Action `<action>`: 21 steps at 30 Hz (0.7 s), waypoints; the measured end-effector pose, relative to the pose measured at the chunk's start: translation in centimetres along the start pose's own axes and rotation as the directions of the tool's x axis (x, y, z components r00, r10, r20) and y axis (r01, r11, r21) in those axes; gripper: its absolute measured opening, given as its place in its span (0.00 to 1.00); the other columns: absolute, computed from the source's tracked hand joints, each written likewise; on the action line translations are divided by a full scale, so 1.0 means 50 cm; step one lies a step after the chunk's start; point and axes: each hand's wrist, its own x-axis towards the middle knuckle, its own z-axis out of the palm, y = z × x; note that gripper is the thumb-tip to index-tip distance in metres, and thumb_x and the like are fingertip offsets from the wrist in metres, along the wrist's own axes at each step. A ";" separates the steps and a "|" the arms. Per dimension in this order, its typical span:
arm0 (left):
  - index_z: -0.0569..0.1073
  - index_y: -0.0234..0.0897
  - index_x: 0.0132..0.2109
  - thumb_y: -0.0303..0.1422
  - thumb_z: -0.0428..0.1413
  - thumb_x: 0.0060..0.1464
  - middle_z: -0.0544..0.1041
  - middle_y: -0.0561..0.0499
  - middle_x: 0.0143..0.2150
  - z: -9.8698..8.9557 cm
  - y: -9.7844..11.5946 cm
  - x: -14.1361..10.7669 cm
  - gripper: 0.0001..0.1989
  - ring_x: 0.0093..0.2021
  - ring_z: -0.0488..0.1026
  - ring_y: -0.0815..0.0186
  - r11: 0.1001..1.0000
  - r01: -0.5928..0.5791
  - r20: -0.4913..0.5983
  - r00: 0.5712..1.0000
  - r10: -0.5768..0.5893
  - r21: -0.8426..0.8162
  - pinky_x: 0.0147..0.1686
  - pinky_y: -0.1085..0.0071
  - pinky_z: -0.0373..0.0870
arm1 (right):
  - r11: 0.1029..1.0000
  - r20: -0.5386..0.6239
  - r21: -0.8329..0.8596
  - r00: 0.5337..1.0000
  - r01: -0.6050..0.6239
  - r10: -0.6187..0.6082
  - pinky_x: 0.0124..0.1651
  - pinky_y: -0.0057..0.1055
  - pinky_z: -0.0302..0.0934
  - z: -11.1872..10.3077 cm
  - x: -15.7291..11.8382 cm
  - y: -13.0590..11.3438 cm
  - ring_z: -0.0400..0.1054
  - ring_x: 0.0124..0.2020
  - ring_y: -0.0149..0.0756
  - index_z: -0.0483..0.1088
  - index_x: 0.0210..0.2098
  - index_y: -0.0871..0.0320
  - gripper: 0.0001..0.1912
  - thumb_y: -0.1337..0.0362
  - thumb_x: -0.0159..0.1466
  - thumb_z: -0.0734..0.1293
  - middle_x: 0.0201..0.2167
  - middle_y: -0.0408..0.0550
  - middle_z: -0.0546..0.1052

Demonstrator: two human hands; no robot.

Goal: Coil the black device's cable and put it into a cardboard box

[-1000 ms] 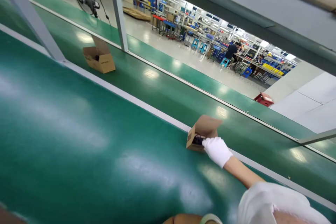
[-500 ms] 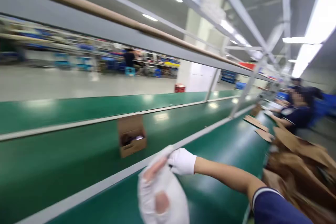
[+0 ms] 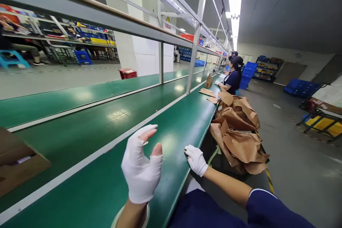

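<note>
My left hand (image 3: 143,167), in a white glove with bare fingertips, is raised over the green work surface (image 3: 96,192). Its thumb and fingers are curved apart with nothing between them. A pale band circles that wrist. My right hand (image 3: 196,160), gloved too, rests on the near edge of the same surface, fingers laid on it and holding nothing that I can see. An open cardboard box (image 3: 29,172) stands on the green belt (image 3: 80,146) at the left, cut off by the frame; something dark with a bright patch shows inside.
Crumpled brown paper (image 3: 237,146) is heaped beside the surface on my right. Flat cardboard pieces (image 3: 208,93) and a small carton (image 3: 209,81) lie farther along. A co-worker (image 3: 233,78) is beyond them. A metal post (image 3: 196,53) rises from the divider rail.
My view has swung right, and the box now sits at the far left. My hands, close together before, have parted: the left is up, the right is at the near edge.
</note>
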 end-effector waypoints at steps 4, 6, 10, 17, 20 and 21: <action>0.70 0.37 0.51 0.29 0.55 0.55 0.72 0.42 0.52 0.017 -0.003 -0.019 0.16 0.53 0.70 0.59 1.000 -0.023 0.136 0.990 0.021 0.009 0.53 0.61 0.66 | 0.999 0.061 -0.042 0.998 -0.007 0.009 0.63 0.39 0.55 -0.019 0.011 -0.020 0.58 0.61 0.41 0.69 0.52 0.60 0.21 0.62 0.62 0.58 0.57 0.54 0.69; 0.70 0.36 0.51 0.29 0.55 0.56 0.72 0.42 0.52 0.031 -0.007 -0.017 0.15 0.53 0.70 0.59 0.998 -0.056 0.221 0.974 0.046 0.042 0.54 0.60 0.66 | 0.989 0.083 -0.119 0.992 -0.089 0.099 0.65 0.37 0.51 -0.050 0.004 -0.029 0.54 0.64 0.40 0.65 0.56 0.60 0.23 0.60 0.65 0.56 0.61 0.53 0.65; 0.68 0.35 0.50 0.29 0.55 0.56 0.73 0.42 0.50 0.078 -0.035 -0.019 0.14 0.51 0.70 0.60 0.980 -0.166 0.396 0.912 0.110 0.110 0.52 0.58 0.68 | 0.824 -0.048 -0.302 0.871 -0.480 0.490 0.67 0.45 0.44 -0.103 -0.047 0.019 0.42 0.69 0.51 0.53 0.64 0.69 0.31 0.58 0.66 0.56 0.67 0.63 0.53; 0.67 0.37 0.49 0.32 0.53 0.58 0.74 0.44 0.49 0.205 -0.139 -0.068 0.12 0.51 0.71 0.58 0.973 -0.193 0.634 0.770 0.069 0.128 0.49 0.55 0.71 | 0.467 -0.135 -0.510 0.604 -0.722 0.785 0.65 0.52 0.45 -0.118 -0.183 0.215 0.42 0.67 0.65 0.59 0.60 0.73 0.37 0.67 0.52 0.70 0.66 0.73 0.49; 0.68 0.37 0.48 0.34 0.52 0.58 0.73 0.45 0.50 0.306 -0.190 -0.084 0.11 0.53 0.69 0.59 0.983 -0.129 0.749 0.663 -0.013 0.132 0.53 0.56 0.68 | 0.480 -0.134 -0.486 0.605 -0.730 0.785 0.56 0.50 0.60 -0.140 -0.206 0.248 0.60 0.59 0.60 0.63 0.57 0.70 0.25 0.71 0.60 0.61 0.58 0.72 0.64; 0.68 0.37 0.48 0.36 0.51 0.58 0.73 0.45 0.51 0.353 -0.208 -0.087 0.12 0.54 0.68 0.60 0.984 -0.094 0.793 0.606 -0.062 0.148 0.54 0.57 0.66 | 0.477 -0.141 -0.482 0.603 -0.735 0.785 0.51 0.48 0.64 -0.156 -0.207 0.252 0.66 0.54 0.56 0.65 0.56 0.67 0.23 0.73 0.61 0.57 0.53 0.69 0.69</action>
